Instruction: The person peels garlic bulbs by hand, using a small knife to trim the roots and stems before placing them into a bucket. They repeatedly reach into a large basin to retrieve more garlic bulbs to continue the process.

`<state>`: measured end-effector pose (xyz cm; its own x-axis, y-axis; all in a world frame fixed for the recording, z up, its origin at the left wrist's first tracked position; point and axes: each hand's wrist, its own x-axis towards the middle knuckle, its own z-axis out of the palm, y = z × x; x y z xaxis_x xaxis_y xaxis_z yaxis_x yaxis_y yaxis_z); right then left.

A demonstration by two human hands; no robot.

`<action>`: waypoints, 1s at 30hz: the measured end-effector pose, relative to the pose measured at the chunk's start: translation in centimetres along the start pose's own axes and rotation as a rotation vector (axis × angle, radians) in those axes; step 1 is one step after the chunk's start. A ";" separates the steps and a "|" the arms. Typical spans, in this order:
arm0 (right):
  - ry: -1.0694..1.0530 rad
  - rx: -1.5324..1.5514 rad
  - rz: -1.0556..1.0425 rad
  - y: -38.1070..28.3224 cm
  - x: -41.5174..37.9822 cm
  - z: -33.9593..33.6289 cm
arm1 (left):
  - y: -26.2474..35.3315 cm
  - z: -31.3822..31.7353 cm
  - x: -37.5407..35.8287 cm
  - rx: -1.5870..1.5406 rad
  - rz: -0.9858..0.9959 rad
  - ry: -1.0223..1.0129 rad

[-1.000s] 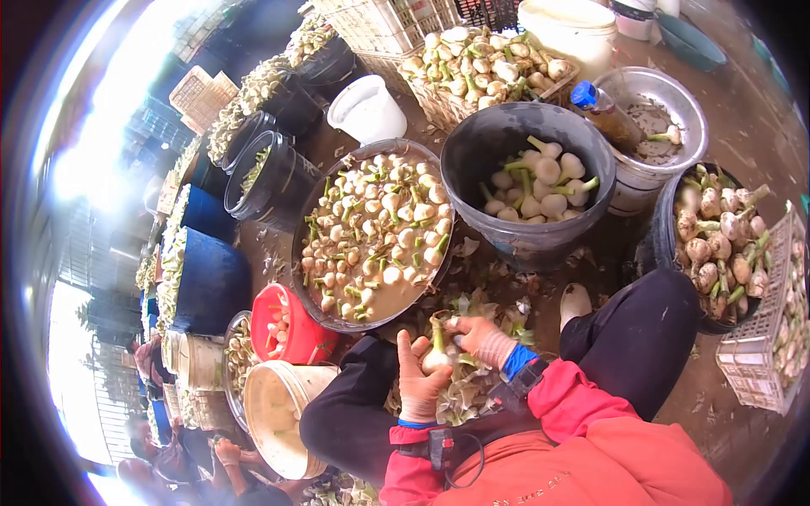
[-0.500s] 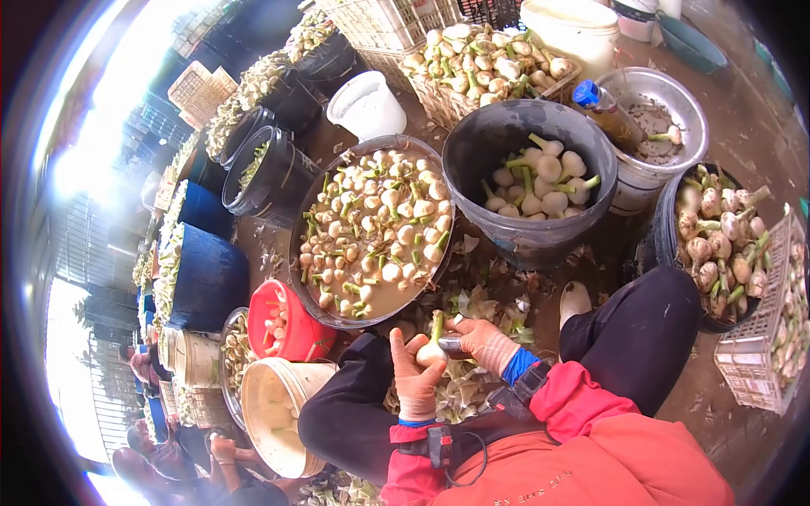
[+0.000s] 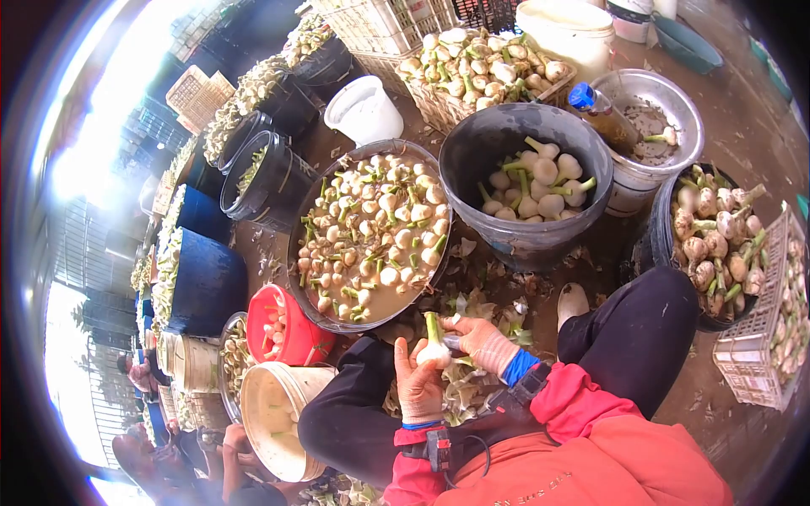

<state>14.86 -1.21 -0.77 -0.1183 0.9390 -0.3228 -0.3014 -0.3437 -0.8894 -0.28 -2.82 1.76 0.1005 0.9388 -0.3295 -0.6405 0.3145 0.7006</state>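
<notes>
the change shows in the bulb, whose outer skin seems mostly off already: it is round, white and smooth, held upright with its green stalk pointing up. that suggests the dirty layers are away from its sides, though the face turned to the palm cannot be judged

the left hand holds it from below, fingers partly closed, with the index finger raised along one side and the thumb on the other. the right hand has its fingers bent close around a small metal tool, its end right beside the bulb's neck; whether it touches is too small to tell

bulb and hands are over the lap, above loose peelings between the legs. ahead is a wide basin of bulbs in murky water, and beside it a dark bucket with clean white bulbs inside. a red tub and a cream bucket stand by the left knee; at far right, a black bucket holds bulbs with dirt on their skins
</notes>
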 end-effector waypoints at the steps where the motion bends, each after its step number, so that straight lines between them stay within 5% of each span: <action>1: 0.000 -0.001 0.001 0.1 0.0 -0.1 | 0.2 -0.2 0.1 0.086 0.015 -0.032; 6: -0.054 0.070 0.021 0.1 0.0 -0.1 | 1.0 -0.5 0.2 0.299 0.017 -0.173; 8: -0.042 0.088 -0.028 -0.1 0.0 0.3 | 1.4 0.2 0.3 -0.162 -0.116 -0.076; 10: -0.022 0.353 -0.168 0.6 0.6 0.8 | 1.1 -0.2 0.8 -0.274 -0.148 -0.002; 15: -0.013 0.375 -0.257 3.9 1.7 0.4 | 0.3 0.0 1.5 -0.370 -0.267 0.107; 17: 0.094 0.263 0.025 4.6 2.1 0.3 | -0.9 0.6 0.9 -0.205 -0.167 0.040; 20: 0.166 0.174 0.073 0.9 0.1 0.9 | -1.6 -1.7 1.1 1.343 0.539 -0.107; 21: 0.204 0.038 0.123 0.3 0.0 0.9 | -1.5 -1.4 1.1 1.347 0.539 -0.106; 23: 0.185 0.137 0.112 1.4 0.4 1.2 | -1.4 -0.6 0.7 0.663 0.201 -0.018; 25: 0.158 0.353 -0.071 0.8 0.3 1.6 | -0.4 0.5 0.9 0.371 0.004 0.043; 27: 0.123 0.378 -0.160 1.8 0.7 1.3 | 0.6 0.4 1.5 0.114 -0.350 0.081; 30: 0.016 0.627 -0.077 1.1 0.6 1.3 | 1.6 0.3 3.0 0.078 -0.590 0.069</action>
<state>13.22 -1.01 -1.57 -0.0614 0.9597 -0.2741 -0.8066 -0.2095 -0.5528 -0.79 0.58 2.12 0.3707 0.5916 -0.7160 -0.4332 0.7920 0.4302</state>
